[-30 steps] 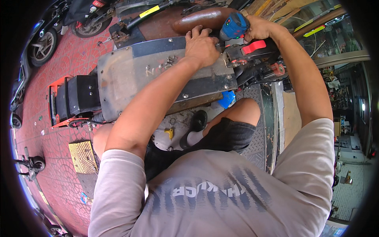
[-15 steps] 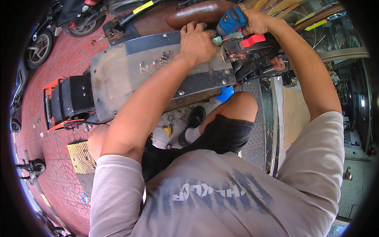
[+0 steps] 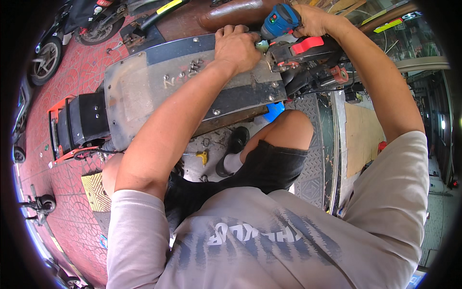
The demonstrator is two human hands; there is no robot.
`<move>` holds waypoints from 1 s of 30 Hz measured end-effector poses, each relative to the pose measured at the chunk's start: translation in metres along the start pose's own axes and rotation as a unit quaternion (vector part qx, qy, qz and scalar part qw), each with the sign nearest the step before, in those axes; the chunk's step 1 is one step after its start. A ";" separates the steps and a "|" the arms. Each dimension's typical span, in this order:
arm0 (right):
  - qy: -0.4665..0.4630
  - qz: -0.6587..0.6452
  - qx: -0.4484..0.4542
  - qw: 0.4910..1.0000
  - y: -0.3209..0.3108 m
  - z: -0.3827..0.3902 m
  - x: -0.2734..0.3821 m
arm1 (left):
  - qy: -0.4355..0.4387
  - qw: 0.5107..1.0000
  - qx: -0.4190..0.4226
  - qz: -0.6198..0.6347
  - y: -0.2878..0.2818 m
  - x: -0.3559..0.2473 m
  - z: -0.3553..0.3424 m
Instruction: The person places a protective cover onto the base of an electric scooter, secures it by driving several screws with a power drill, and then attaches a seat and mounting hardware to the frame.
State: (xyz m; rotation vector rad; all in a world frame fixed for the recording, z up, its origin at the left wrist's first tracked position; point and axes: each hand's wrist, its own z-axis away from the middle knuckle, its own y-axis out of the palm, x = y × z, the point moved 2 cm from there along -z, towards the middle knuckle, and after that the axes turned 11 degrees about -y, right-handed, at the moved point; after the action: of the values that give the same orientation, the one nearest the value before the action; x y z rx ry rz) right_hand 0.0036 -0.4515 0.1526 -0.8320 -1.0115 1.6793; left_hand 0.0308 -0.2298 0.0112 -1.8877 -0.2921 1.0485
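Observation:
In my right hand (image 3: 310,21) is a blue cordless drill (image 3: 280,21), its nose at the far right corner of an electric scooter's deck (image 3: 132,91). My left hand (image 3: 237,48) rests on the deck's far edge with fingers apart, its thumb side near the drill's nose. A small pale green piece (image 3: 262,45) shows between that hand and the drill; what it is I cannot tell. Several loose screws (image 3: 195,66) lie on the deck cover, left of my left wrist. The drill's tip is hidden.
A red lever-like part (image 3: 308,45) tops the black folding joint beside the drill. Under the deck's near side are a yellow-handled tool (image 3: 204,157) and a blue object (image 3: 274,111). A brown rounded seat (image 3: 236,15) lies beyond; a motorbike wheel (image 3: 47,60) stands far left.
The view has shifted slightly, so the deck sits a little further left and up. The drill stays by the deck's corner, and my left hand keeps its place on the edge.

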 end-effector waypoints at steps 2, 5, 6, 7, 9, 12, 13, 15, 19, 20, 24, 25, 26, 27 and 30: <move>0.016 -0.011 -0.051 0.999 -0.001 0.005 -0.001 | -0.002 1.000 0.004 0.000 0.002 0.001 -0.001; 0.040 0.002 -0.007 0.999 -0.003 0.007 0.002 | -0.003 1.000 0.003 0.008 0.004 0.003 -0.003; 0.047 0.017 -0.014 0.999 -0.004 0.009 0.005 | -0.001 1.000 -0.004 0.019 0.005 0.003 -0.004; 0.052 0.034 -0.022 0.998 -0.007 0.008 0.008 | -0.007 1.000 0.002 0.024 0.005 0.004 -0.005; 0.070 0.111 -0.032 0.991 -0.012 0.003 0.015 | -0.012 0.999 0.007 0.040 0.005 0.004 -0.008; -0.117 0.246 -0.137 0.952 -0.021 0.004 0.031 | -0.024 0.998 0.014 0.063 0.003 0.004 -0.010; -0.041 0.174 -0.096 0.979 -0.024 0.003 0.029 | -0.027 0.997 0.024 0.065 0.003 0.004 -0.009; 0.089 0.006 -0.016 0.996 -0.033 -0.002 0.027 | -0.035 0.993 0.033 0.111 0.001 0.004 -0.013; 0.204 -0.106 -0.053 0.972 -0.073 0.013 0.057 | -0.070 0.958 0.055 0.271 -0.001 0.000 -0.026; 0.180 0.067 -0.062 0.979 -0.086 0.019 0.076 | -0.084 0.939 0.068 0.325 -0.004 0.000 -0.029; 0.137 0.223 -0.144 0.954 -0.128 0.056 0.151 | 0.052 0.901 -0.018 0.430 -0.053 -0.004 -0.026; 0.127 0.247 -0.196 0.941 -0.130 0.067 0.167 | 0.061 0.904 -0.029 0.422 -0.073 -0.003 -0.020; 0.143 0.221 -0.220 0.939 -0.128 0.082 0.179 | 0.041 0.917 -0.002 0.397 -0.094 -0.004 -0.014; 0.159 0.195 -0.244 0.937 -0.124 0.097 0.188 | 0.086 0.930 -0.050 0.354 -0.116 -0.007 -0.003; 0.134 0.012 -0.312 0.941 -0.089 0.129 0.198 | 0.206 0.915 0.115 0.328 -0.178 -0.005 0.019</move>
State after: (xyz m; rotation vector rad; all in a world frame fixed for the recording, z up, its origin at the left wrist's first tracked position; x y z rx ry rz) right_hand -0.1337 -0.2774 0.2734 -1.4438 -1.3591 1.2133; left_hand 0.0514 -0.1245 0.1542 -1.9662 0.7282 1.0075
